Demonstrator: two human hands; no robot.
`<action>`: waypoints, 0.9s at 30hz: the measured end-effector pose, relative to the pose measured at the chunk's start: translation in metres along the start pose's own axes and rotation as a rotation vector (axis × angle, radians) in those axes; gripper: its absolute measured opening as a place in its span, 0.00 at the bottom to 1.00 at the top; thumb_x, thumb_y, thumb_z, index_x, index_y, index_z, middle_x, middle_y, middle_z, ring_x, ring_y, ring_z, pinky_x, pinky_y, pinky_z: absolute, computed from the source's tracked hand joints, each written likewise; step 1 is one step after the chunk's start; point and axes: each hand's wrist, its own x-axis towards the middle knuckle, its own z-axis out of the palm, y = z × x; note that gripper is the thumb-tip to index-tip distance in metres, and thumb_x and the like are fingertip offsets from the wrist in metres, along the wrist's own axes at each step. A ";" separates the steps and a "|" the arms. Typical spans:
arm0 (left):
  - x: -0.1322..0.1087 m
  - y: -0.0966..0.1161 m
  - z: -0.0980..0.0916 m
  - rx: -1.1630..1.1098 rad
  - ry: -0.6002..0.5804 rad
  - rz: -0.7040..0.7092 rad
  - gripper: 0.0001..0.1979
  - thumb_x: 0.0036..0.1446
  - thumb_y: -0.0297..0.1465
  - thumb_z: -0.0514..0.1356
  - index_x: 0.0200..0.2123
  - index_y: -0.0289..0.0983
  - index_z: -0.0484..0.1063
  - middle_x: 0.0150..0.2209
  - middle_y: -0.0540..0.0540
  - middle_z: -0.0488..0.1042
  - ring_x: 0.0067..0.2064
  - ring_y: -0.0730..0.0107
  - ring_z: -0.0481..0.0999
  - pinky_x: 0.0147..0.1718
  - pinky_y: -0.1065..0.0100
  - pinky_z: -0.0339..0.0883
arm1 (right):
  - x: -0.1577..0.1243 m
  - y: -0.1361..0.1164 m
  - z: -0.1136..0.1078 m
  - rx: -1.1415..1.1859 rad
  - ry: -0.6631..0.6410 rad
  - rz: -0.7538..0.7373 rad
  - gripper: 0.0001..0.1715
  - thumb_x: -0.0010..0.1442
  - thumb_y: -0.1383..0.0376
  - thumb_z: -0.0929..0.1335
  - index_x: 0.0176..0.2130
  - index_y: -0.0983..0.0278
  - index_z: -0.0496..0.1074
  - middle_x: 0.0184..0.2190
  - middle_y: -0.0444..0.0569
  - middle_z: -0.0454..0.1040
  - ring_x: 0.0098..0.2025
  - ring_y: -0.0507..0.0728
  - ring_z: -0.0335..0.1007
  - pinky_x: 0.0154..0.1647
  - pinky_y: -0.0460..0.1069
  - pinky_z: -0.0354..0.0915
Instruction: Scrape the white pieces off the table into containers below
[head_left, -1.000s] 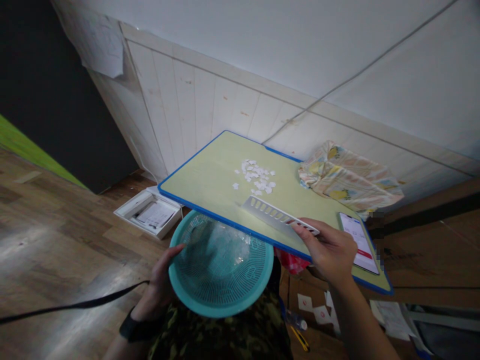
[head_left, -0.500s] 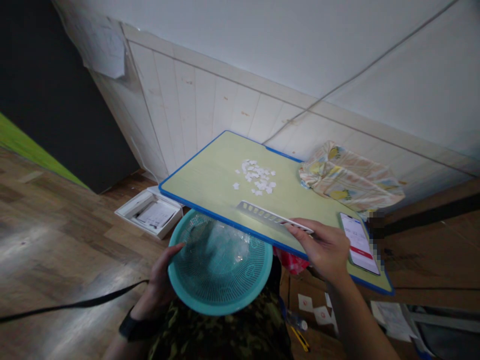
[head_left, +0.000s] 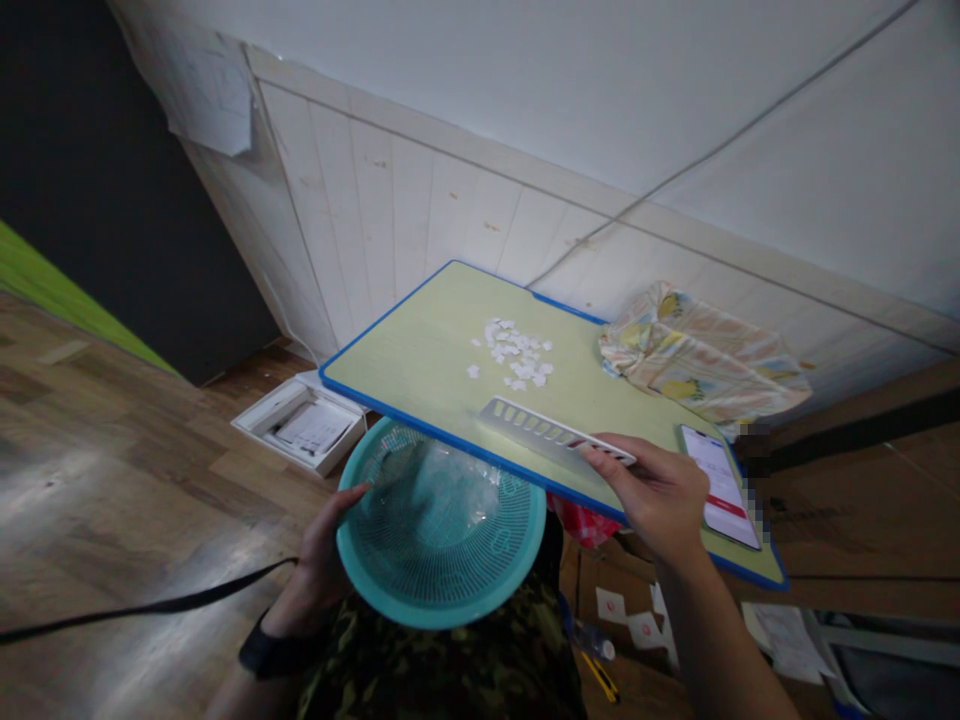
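Note:
My left hand grips the left rim of a round teal plastic colander, thumb over the edge and other fingers hidden beneath. Clear, crinkled plastic lies inside it. My right hand is closed on one end of a white slotted plastic strip, its far end low over the near edge of a pale green table with a blue rim. Beyond the strip, small white paper scraps lie in a loose cluster on the tabletop. The colander sits at my lap, partly under the table edge.
A phone lies at the table's right end, near a patterned cloth by the wall. An open white box is on the floor at left. Below right are a yellow cutter and cardboard. A dark strap runs from my left wrist.
My right hand and the slotted strip have shifted slightly to the right. The left hand, colander and paper scraps stay as they were.

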 end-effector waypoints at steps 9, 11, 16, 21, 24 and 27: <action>0.001 0.002 0.003 0.032 0.025 -0.030 0.13 0.56 0.24 0.59 0.22 0.32 0.80 0.20 0.42 0.80 0.20 0.64 0.78 0.22 0.68 0.76 | 0.000 0.002 -0.004 0.070 -0.023 0.028 0.05 0.55 0.65 0.74 0.35 0.56 0.81 0.31 0.40 0.82 0.27 0.52 0.78 0.27 0.43 0.69; 0.001 0.002 0.003 0.033 0.013 -0.033 0.13 0.56 0.24 0.59 0.22 0.33 0.80 0.21 0.42 0.80 0.20 0.63 0.78 0.22 0.67 0.76 | 0.000 0.002 -0.001 0.066 -0.001 0.033 0.05 0.55 0.65 0.74 0.36 0.57 0.81 0.31 0.41 0.82 0.28 0.52 0.78 0.28 0.43 0.70; -0.001 0.003 0.004 0.039 0.023 0.014 0.12 0.56 0.24 0.60 0.22 0.33 0.80 0.20 0.43 0.80 0.20 0.65 0.77 0.22 0.68 0.76 | 0.001 -0.001 0.001 0.099 -0.070 0.023 0.05 0.56 0.65 0.74 0.35 0.57 0.81 0.31 0.41 0.82 0.29 0.52 0.79 0.29 0.43 0.71; 0.000 0.003 0.003 0.048 0.013 -0.008 0.13 0.57 0.25 0.59 0.23 0.32 0.80 0.21 0.42 0.80 0.21 0.64 0.78 0.24 0.68 0.76 | 0.002 -0.001 0.000 0.100 -0.043 0.031 0.05 0.55 0.65 0.74 0.35 0.57 0.81 0.31 0.41 0.82 0.29 0.52 0.79 0.28 0.42 0.70; 0.002 0.003 0.002 0.056 0.005 -0.003 0.12 0.56 0.25 0.60 0.23 0.33 0.80 0.22 0.42 0.81 0.21 0.63 0.78 0.24 0.67 0.77 | 0.003 -0.002 0.002 0.102 -0.035 0.031 0.05 0.55 0.65 0.74 0.35 0.57 0.81 0.31 0.42 0.82 0.28 0.52 0.78 0.28 0.43 0.70; 0.002 0.002 0.000 0.062 -0.002 0.019 0.10 0.55 0.24 0.60 0.23 0.33 0.80 0.22 0.42 0.81 0.21 0.63 0.78 0.24 0.67 0.77 | 0.004 -0.003 0.003 0.119 -0.072 0.046 0.04 0.55 0.65 0.74 0.34 0.58 0.81 0.30 0.43 0.82 0.28 0.53 0.78 0.27 0.43 0.71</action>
